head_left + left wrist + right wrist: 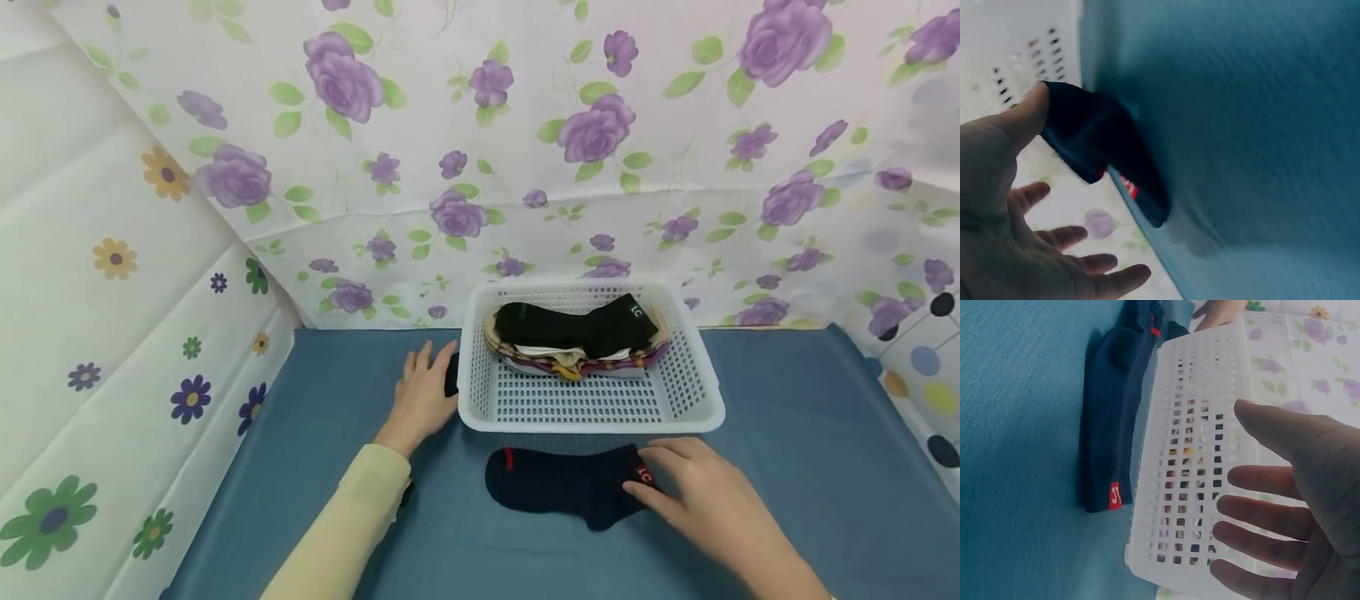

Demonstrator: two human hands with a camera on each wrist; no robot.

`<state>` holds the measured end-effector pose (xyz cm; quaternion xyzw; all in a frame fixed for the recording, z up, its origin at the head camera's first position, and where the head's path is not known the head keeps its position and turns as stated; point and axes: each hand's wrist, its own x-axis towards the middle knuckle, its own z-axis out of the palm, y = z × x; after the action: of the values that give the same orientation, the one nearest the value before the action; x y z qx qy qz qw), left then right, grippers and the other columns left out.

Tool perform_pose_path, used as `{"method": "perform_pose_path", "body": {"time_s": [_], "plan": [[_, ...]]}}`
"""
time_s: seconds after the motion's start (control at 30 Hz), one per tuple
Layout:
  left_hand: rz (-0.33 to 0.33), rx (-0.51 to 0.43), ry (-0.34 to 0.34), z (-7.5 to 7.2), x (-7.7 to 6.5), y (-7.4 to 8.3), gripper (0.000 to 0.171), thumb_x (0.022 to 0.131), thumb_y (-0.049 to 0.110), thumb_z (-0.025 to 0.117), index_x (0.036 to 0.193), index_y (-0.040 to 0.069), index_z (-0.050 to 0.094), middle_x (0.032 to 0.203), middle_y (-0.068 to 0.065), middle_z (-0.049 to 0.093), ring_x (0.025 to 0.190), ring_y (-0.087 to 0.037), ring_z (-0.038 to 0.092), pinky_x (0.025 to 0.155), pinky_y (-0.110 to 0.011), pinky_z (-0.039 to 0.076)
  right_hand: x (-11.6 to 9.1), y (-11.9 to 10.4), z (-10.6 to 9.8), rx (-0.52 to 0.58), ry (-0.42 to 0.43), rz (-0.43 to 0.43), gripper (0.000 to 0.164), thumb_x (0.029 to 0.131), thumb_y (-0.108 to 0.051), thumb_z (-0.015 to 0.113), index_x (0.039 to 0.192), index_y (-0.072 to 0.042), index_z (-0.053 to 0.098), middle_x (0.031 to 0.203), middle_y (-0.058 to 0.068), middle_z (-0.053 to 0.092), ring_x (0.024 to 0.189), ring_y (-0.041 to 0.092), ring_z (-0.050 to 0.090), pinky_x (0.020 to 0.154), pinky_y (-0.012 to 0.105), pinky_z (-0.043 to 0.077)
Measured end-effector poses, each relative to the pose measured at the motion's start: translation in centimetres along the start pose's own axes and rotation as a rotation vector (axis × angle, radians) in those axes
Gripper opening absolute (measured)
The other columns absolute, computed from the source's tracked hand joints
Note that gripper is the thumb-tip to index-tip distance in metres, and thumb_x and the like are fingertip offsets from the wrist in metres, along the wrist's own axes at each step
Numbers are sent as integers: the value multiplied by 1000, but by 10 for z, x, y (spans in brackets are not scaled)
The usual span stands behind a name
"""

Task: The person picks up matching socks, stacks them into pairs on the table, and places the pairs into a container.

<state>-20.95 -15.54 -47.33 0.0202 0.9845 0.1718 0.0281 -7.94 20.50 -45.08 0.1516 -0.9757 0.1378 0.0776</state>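
Note:
My left hand (423, 392) is at the left side of the white basket (480, 421), beside a dark navy sock (452, 375) mostly hidden behind it. In the left wrist view the thumb touches the folded end of this sock (1104, 131), which shows a red mark; the other fingers spread apart from it. In front of the basket a second navy sock (555, 483) lies flat, with a red toe stripe and a red cuff label. Over its cuff hovers my right hand (697, 492), fingers loosely spread and holding nothing, as the right wrist view shows.
A black sock (577, 327) tops a pile of several colourful folded pieces at the basket's back. A small dark thing (407, 493) peeks from beside my left sleeve (352, 500). Flowered sheets (525, 167) hang behind the blue cloth (337, 367) and at its sides.

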Motion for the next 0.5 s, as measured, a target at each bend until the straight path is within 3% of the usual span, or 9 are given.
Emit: {"method": "perform_pose_path", "body": {"time_s": [0.13,0.27,0.5], "plan": [[4,1,-96,8,6,-2,72,85,52,60,146,39,25,157,-8,14,143,-42,10,100,-70,26,-2,0,-2,-2,34,-4,40,72,-51,74,97,-19,72,99,-3,66,95,17,61,75,40,53],[33,33,-158,13,5,-3,66,86,48,62,144,31,36,153,-10,26,140,-41,21,100,-68,30,-3,2,-3,2,41,6,38,73,-49,74,96,-20,71,97,-4,67,94,17,62,74,40,53],[38,102,-116,18,-6,-1,59,84,42,66,137,25,48,138,-13,48,125,-40,43,92,-60,42,-5,5,-1,12,20,43,33,75,-48,73,95,-22,71,94,-4,68,91,17,63,72,41,53]]}}
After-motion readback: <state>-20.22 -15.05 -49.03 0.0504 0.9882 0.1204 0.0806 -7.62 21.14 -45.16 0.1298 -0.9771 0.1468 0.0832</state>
